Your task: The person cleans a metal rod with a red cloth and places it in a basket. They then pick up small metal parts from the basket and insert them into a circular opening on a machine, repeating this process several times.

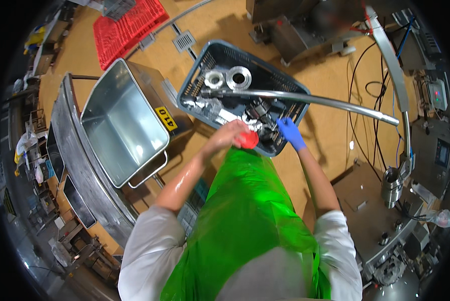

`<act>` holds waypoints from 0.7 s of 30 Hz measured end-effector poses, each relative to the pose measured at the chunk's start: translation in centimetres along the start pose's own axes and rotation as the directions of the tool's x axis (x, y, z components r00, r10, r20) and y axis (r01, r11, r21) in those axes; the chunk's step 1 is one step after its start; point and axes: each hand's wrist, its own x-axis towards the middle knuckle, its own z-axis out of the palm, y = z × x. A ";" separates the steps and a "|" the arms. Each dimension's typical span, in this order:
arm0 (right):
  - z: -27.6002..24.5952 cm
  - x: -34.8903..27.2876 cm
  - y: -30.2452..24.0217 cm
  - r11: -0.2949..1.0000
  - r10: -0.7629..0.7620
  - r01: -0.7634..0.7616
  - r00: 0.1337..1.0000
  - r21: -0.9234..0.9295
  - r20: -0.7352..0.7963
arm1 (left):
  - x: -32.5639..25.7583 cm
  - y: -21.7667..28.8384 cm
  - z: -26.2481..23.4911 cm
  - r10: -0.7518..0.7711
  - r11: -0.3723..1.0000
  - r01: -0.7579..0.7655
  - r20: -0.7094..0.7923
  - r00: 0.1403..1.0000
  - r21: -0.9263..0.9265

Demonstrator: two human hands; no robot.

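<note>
My bare left hand [231, 134] is closed on a red round piece [249, 140] at the near rim of a dark grey plastic crate [197, 64]. My right hand [288, 131], in a blue glove, is at the crate's right side with its fingers drawn together beside dark metal parts [261, 111]; what they hold is hidden. Two metal rings, a smaller one [214, 79] and a larger one [239, 78], lie in the far part of the crate. Across the crate rests a long metal bar [330, 101], its right end sticking out past the rim.
An open steel bin [118, 125] with a yellow label stands to the left. A red pallet [124, 32] lies at the far left. Black cables [353, 95] run over the floor on the right, near a steel machine [365, 210]. My green apron [250, 200] hangs against the crate's near side.
</note>
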 end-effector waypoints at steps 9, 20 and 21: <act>9.4 17.8 -0.3 0.829 0.297 -0.354 0.934 -0.433 -0.196 | 25.5 -12.7 -11.9 -0.055 0.726 0.256 -0.317 0.947 0.638; 11.2 16.1 -4.3 0.791 0.358 -0.493 0.853 -0.361 -0.380 | 32.5 -16.0 -10.6 -0.333 0.768 0.478 -0.371 0.867 0.426; 11.5 15.3 -4.1 0.787 0.421 -0.562 0.791 -0.253 -0.444 | 32.3 -15.3 -10.2 -0.352 0.760 0.500 -0.383 0.854 0.415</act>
